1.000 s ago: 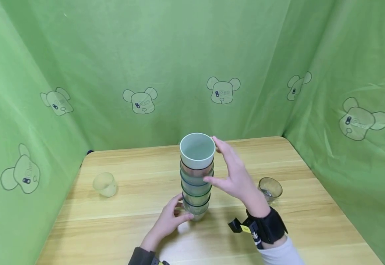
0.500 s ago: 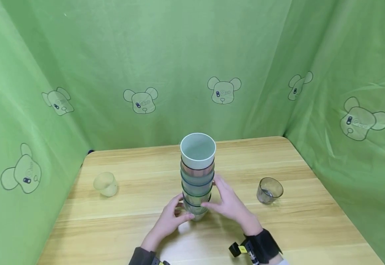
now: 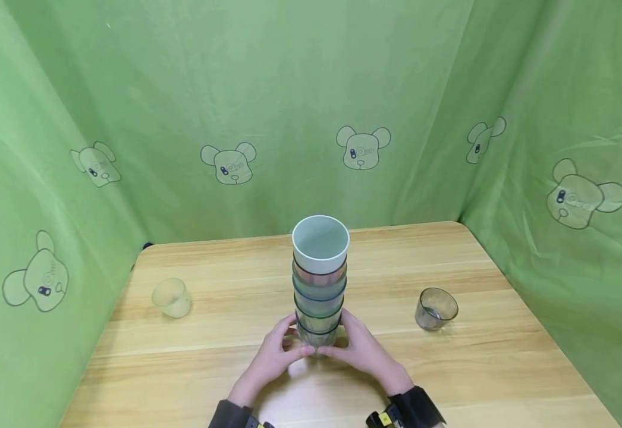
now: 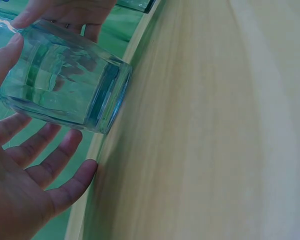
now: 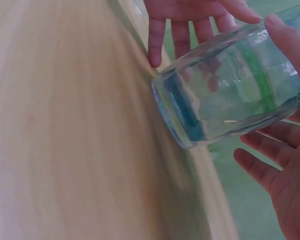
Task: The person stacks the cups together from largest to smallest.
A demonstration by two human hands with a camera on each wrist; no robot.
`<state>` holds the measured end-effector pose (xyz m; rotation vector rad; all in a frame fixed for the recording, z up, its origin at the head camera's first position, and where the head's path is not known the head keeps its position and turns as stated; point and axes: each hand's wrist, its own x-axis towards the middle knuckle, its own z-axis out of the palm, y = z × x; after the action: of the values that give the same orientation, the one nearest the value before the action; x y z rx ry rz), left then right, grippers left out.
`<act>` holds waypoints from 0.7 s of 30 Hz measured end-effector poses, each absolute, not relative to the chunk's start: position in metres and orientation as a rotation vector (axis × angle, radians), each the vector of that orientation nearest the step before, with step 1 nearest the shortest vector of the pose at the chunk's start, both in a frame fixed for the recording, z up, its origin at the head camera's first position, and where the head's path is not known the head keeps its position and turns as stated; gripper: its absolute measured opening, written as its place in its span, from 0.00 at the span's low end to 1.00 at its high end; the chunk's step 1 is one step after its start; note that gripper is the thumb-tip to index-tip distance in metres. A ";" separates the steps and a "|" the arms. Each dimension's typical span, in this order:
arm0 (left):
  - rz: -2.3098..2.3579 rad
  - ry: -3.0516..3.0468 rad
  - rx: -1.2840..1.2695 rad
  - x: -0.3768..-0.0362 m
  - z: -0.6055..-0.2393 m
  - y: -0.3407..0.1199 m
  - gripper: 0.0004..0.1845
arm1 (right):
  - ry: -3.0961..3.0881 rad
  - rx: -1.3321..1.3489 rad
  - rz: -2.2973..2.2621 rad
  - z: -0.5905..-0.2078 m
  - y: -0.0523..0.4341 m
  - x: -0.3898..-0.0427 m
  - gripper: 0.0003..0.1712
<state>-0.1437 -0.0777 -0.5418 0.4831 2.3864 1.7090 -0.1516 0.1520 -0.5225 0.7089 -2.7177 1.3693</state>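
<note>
A tall stack of several nested cups (image 3: pixel 319 279), topped by a white one, stands upright at the middle of the wooden table (image 3: pixel 182 380). Both hands cup its lowest cup, a clear bluish glass (image 4: pixel 65 85) (image 5: pixel 225 95). My left hand (image 3: pixel 281 351) (image 4: pixel 25 165) wraps it from the left, thumb on the glass and fingers spread around the far side. From the right, my right hand (image 3: pixel 356 348) (image 5: pixel 285 165) mirrors it, thumb resting on the glass. The glass's base sits on the table.
A pale yellowish cup (image 3: pixel 170 297) stands alone at the table's left. A dark clear cup (image 3: pixel 436 308) stands at the right. Green cloth walls (image 3: pixel 49 178) printed with bears close in the back and both sides.
My right hand dropped from the top of the stack down to its base and now cups the lowest cup opposite the left hand. The left hand and the stack stayed put.
</note>
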 end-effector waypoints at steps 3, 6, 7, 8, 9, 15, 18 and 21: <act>1.706 2.384 0.483 -0.143 -0.542 -0.078 0.39 | -2.724 0.700 1.362 -0.524 0.151 -0.150 0.46; 1.708 2.380 0.486 -0.142 -0.541 -0.077 0.39 | -2.725 0.682 1.373 -0.525 0.151 -0.149 0.45; 1.711 2.378 0.486 -0.142 -0.541 -0.077 0.39 | -2.720 0.677 1.381 -0.525 0.151 -0.148 0.44; 1.713 2.377 0.485 -0.142 -0.540 -0.077 0.39 | -2.714 0.673 1.389 -0.525 0.151 -0.148 0.44; 1.715 2.377 0.485 -0.142 -0.539 -0.077 0.39 | -2.706 0.671 1.397 -0.525 0.151 -0.148 0.43; 1.712 2.370 0.486 -0.141 -0.537 -0.077 0.40 | -2.644 0.685 1.408 -0.528 0.149 -0.146 0.41; 1.689 2.374 0.503 -0.143 -0.539 -0.081 0.39 | -2.638 0.685 1.406 -0.531 0.149 -0.146 0.40; 1.659 2.401 0.525 -0.144 -0.538 -0.090 0.36 | -2.636 0.677 1.414 -0.532 0.148 -0.146 0.41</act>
<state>-0.1443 -0.0896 -0.5382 0.5252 2.4009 1.6590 -0.1457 0.1477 -0.5324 0.6768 -2.6356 1.4142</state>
